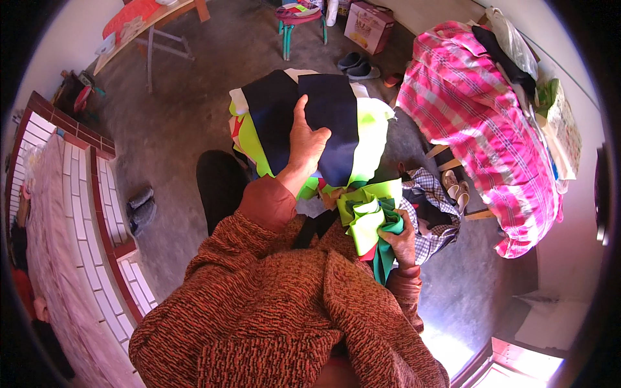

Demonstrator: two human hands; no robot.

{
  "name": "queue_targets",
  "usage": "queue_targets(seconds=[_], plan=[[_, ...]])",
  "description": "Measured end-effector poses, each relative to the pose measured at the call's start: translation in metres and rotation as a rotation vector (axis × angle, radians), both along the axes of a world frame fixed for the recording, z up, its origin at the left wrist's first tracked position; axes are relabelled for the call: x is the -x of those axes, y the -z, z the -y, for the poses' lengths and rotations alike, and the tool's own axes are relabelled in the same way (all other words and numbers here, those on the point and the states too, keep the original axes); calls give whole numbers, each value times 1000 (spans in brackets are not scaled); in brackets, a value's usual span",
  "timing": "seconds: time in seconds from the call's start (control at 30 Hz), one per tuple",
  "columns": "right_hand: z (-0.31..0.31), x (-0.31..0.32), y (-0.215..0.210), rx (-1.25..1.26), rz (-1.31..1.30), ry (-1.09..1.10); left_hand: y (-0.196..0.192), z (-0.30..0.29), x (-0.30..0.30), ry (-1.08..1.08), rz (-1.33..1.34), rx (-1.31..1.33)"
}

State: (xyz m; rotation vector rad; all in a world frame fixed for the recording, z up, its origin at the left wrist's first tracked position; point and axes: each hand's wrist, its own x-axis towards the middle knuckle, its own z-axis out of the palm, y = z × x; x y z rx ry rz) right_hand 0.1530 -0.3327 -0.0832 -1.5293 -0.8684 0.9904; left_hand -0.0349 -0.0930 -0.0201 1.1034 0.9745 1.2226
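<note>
My left hand [306, 143] rests palm-down on a spread pile of cloth pieces [336, 116], dark navy panels between neon yellow-green and white ones, fingers apart and index finger raised. My right hand [400, 238] grips a bunched bundle of folded fabric [367, 216], neon yellow-green with teal and red showing, held close to my body at the lower right of the pile. Both arms wear a rust-orange knitted sweater [272, 310]. A checked cloth [430, 213] lies just right of the bundle.
A pink plaid blanket [479, 123] covers a seat at the right. A cardboard box [369, 26], a small teal stool [299, 26] and grey slippers [358, 64] stand beyond. A tiled ledge [97, 213] runs along the left, with shoes [140, 208] beside it. Sandals [456, 187] lie right.
</note>
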Motion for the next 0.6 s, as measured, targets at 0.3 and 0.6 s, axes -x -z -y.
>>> queue_targets(seconds=[0.3,0.6], plan=[[0,0,0,-8,-44,-3,-12,-7,20,209,-285,-221],[-3,-1,-3,8,68,-13,-75,-82,1,339,33,16]])
